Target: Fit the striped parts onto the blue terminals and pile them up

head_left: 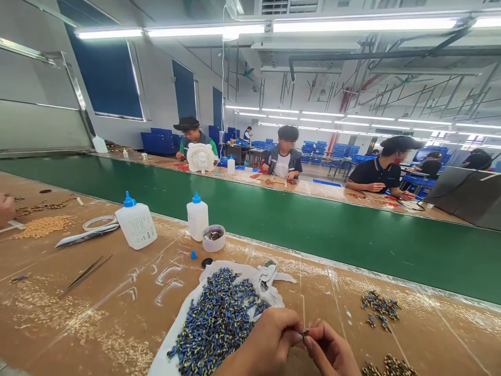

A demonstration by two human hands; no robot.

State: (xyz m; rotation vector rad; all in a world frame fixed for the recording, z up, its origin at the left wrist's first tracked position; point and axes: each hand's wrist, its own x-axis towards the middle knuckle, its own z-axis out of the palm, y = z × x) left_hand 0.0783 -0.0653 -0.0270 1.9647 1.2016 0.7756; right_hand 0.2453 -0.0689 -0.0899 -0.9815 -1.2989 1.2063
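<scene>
Down at the bottom edge, the left hand (266, 342) and the right hand (332, 352) meet fingertip to fingertip, both pinching one small dark part (304, 334) between them (too tiny to make out in detail). Just beside the left hand, a white bag (270, 284) lies opened flat on the brown worktable (117, 308) with a heap of blue and yellow parts (219, 318) spread over it. Near the right hand sit two smaller clusters of parts, one farther out (379, 307) and one at the picture's lower edge (391, 365). Beyond the heap stand two white squeeze bottles with blue caps, the larger (135, 223) and the smaller (197, 215), with a small round cup (213, 238) touching the smaller one. Tweezers (84, 274) lie well to the left. Across the green conveyor belt (297, 224) other people sit working
</scene>
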